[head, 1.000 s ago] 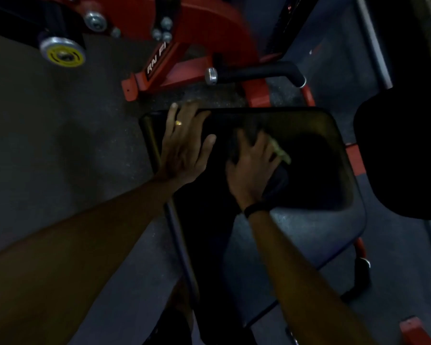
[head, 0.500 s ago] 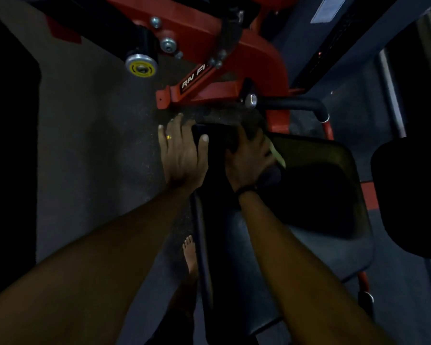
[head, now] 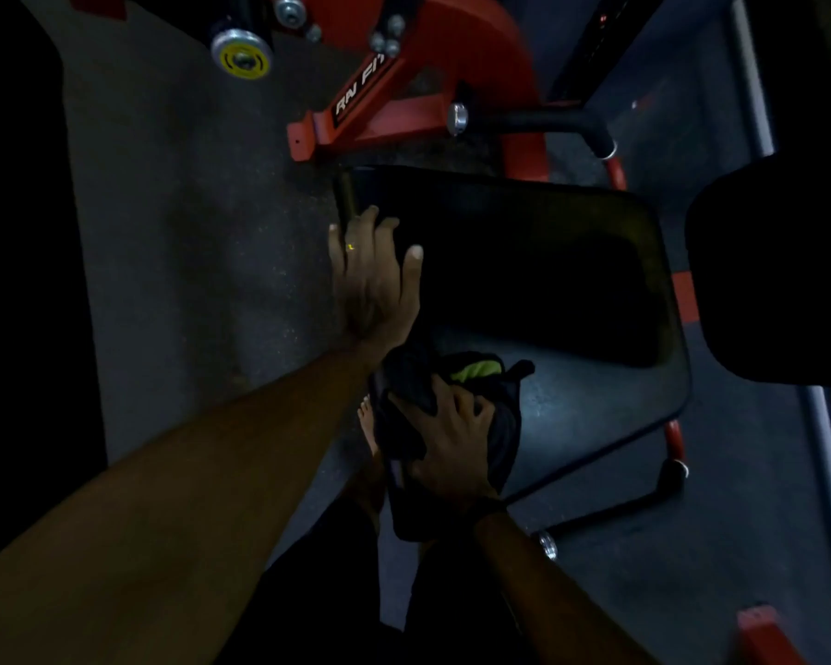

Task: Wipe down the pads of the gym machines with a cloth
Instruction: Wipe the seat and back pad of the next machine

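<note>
Now the cloth [head: 456,415] is being gripped by the curled fingers [head: 471,405] of the right hand [head: 452,443] at the near left edge of the pad [head: 572,290]. Meanwhile the pad is being steadied by the flat, relaxed left hand [head: 373,280] on its left edge. Firm, overlapping strokes are probably being called for, especially along edges and corners.

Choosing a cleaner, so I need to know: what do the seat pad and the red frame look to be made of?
The seat pad looks like black vinyl or leatherette: smooth, with a dull sheen where light falls. The red frame looks like painted or powder-coated steel: a glossy, hard surface with bolts through it. The dim light leaves both uncertain.
</note>
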